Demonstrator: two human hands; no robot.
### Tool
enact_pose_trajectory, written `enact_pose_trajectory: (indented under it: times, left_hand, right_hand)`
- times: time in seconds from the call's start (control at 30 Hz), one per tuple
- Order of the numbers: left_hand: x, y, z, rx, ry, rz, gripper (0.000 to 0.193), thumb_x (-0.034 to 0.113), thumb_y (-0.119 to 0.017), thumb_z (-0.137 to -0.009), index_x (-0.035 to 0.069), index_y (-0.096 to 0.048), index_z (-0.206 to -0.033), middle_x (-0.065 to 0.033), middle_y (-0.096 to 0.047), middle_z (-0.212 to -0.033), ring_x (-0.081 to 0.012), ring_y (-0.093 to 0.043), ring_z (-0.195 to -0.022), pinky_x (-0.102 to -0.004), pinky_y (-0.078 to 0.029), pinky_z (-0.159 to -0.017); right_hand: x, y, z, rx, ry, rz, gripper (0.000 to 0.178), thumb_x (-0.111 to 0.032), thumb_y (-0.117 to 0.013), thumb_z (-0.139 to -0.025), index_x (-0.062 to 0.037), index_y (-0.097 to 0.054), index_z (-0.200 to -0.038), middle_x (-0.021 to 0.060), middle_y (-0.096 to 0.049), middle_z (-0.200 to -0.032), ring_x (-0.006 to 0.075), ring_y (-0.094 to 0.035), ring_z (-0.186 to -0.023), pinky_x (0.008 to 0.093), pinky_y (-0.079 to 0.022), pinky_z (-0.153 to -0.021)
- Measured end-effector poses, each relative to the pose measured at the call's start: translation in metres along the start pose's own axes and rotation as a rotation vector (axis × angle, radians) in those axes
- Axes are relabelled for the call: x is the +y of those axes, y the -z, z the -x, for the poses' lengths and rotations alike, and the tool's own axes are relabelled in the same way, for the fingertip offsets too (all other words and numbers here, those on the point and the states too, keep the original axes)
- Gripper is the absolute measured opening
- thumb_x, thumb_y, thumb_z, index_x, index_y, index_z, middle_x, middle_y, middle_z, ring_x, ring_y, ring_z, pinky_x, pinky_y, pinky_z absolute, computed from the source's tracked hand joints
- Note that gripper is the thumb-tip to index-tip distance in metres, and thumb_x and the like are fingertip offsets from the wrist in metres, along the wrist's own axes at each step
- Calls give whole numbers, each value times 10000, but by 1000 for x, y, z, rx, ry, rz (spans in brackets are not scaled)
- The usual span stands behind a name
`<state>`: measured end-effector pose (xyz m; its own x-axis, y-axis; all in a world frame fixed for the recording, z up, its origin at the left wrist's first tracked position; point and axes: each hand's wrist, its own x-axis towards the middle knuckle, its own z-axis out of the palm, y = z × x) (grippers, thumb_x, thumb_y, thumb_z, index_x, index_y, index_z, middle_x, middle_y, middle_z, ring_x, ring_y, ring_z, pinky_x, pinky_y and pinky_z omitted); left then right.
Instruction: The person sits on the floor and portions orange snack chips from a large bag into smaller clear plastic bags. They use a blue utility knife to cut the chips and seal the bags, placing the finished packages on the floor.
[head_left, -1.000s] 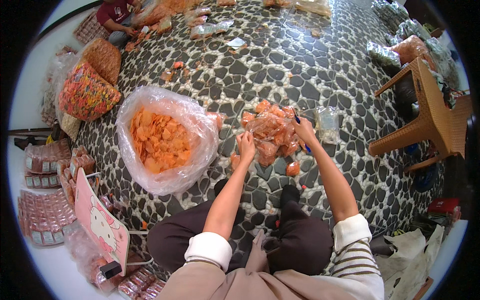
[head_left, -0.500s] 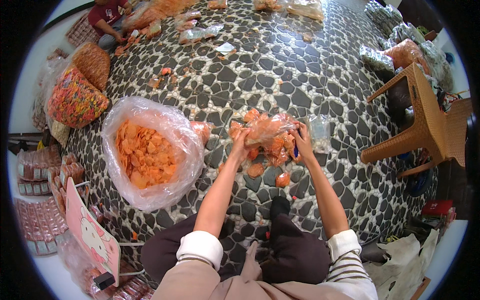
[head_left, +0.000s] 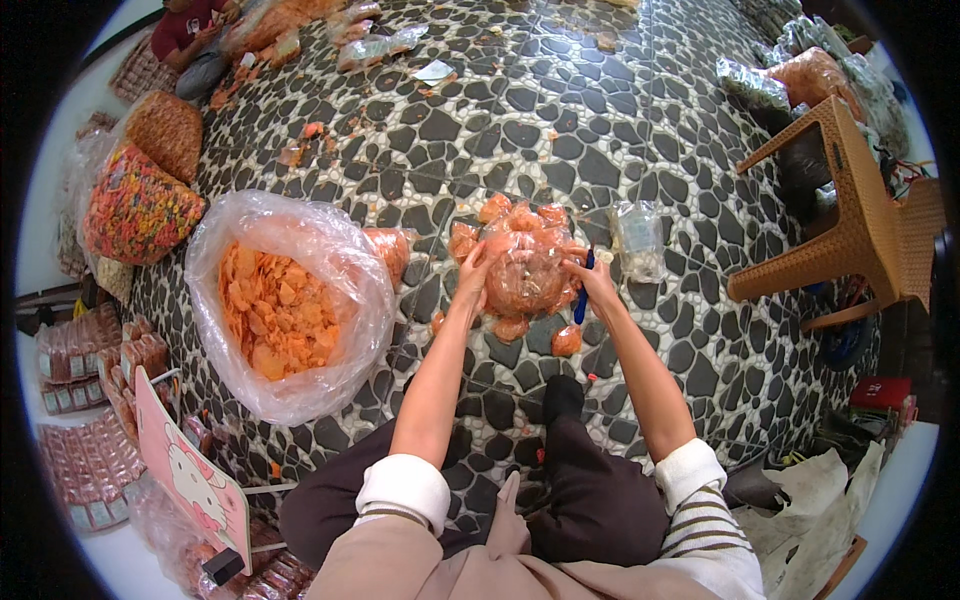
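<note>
A clear plastic bag of orange chips (head_left: 528, 275) is held between my hands, its broad shiny side facing up. My left hand (head_left: 473, 281) grips the bag's left edge with bent fingers. At the opposite edge, my right hand (head_left: 598, 284) pinches the plastic with thumb and fingers. A slim blue tool (head_left: 581, 308) sticks out below that same hand; its exact kind cannot be made out. Small orange packets (head_left: 496, 208) lie around and partly under the bag. One separate packet (head_left: 566, 341) is on the floor near my right wrist.
A large open plastic sack of orange chips (head_left: 285, 310) stands to the left, with a filled bag (head_left: 389, 252) beside it. On the right are a flat clear bag (head_left: 638, 243) and a brown chair (head_left: 850, 220). A pink folding table (head_left: 190, 465) stands near left. Another person (head_left: 185, 35) sits far left.
The bag has turned from lying slantwise and bunched to showing its wide side upward between my hands. The blue tool by my right hand now shows more fully. The whole view has shifted slightly.
</note>
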<state>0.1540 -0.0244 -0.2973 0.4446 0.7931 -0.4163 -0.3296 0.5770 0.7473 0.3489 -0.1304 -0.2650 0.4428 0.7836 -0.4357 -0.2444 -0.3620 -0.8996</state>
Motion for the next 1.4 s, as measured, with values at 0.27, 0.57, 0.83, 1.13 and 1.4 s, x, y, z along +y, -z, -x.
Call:
enact_pose_trajectory:
  times: [0.27, 0.57, 0.83, 1.13, 1.4]
  left_hand:
    - [7, -4, 0, -26, -119, -39, 307, 104, -669, -772, 19, -585, -1055, -37, -597, -1010, -116, -557, -912, -232, -447, -769]
    - [10, -15, 3, 33, -315, -640, 149, 55, -650, -774, 40, -598, -913, -20, -628, -896, -79, -574, -833, -228, -449, -741]
    - [26, -38, 8, 270, -613, -625, 90, 36, -663, -734, 18, -576, -739, -44, -580, -750, -98, -558, -636, -219, -435, -592]
    - [37, -61, 10, 202, -828, -855, 116, 93, -588, -828, 27, -494, -807, -21, -449, -758, -76, -435, -513, -223, -379, -437]
    - [21, -24, -24, 233, -279, -523, 142, 139, -495, -880, 35, -464, -971, -55, -494, -752, -142, -486, -564, -289, -407, -496]
  right_hand:
    - [-17, 2, -6, -42, -228, -246, 197, -215, -672, -771, -71, -584, -872, -54, -413, -572, 51, -393, -447, 195, -308, -364]
    - [-18, -6, -22, 129, 69, 324, 155, -101, -702, -692, -19, -585, -752, 6, -556, -606, 85, -492, -495, 247, -378, -435]
    - [-27, -1, -21, -62, -87, -85, 148, -66, -670, -721, -14, -555, -797, 23, -551, -632, 80, -483, -492, 215, -370, -414]
    - [-17, 3, -36, 273, 234, 736, 293, -201, -661, -720, 30, -545, -856, 97, -629, -775, 196, -585, -627, 340, -453, -553]
    - [16, 11, -15, -85, -236, 160, 403, -373, -652, -777, -61, -532, -1003, -7, -531, -732, 78, -449, -482, 223, -383, -414]
